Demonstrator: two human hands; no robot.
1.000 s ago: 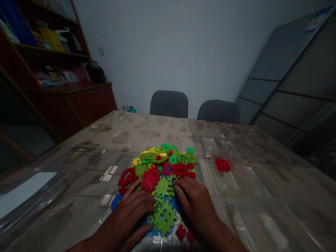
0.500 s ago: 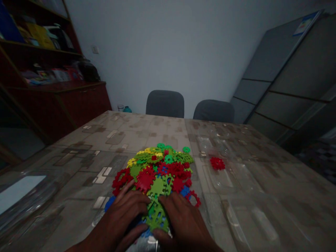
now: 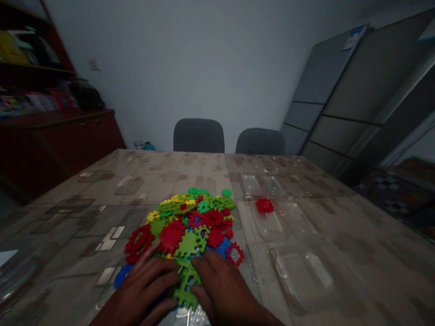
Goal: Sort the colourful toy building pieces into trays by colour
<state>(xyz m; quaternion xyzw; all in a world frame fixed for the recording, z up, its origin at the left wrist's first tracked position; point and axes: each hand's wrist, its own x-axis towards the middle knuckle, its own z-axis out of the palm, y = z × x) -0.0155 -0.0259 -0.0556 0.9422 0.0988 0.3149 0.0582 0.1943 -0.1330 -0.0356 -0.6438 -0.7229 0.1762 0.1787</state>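
A heap of plastic toy gears in red, yellow, blue and green lies in front of me, with a red gear (image 3: 171, 236) and a light green gear (image 3: 188, 244) on top. My left hand (image 3: 144, 283) leans on the heap's near left side, fingers apart and the thumb stretched below them. Against the near right side rests my right hand (image 3: 220, 285), its thumb apart from its fingers. Between the two hands lies a green toothed piece (image 3: 185, 296), touched along its right edge by my right hand. Both palms are hidden.
A clear plastic tray (image 3: 268, 226) with moulded compartments lies on the right, one red gear (image 3: 264, 205) in it. More clear plastic packaging (image 3: 20, 271) is at the left edge. Two grey chairs (image 3: 199, 136) stand beyond the patterned table (image 3: 146, 170).
The view has turned a little to the right, so everything sits farther left. My hands stay against the heap. My right thumb has moved up slightly onto the green piece's edge.
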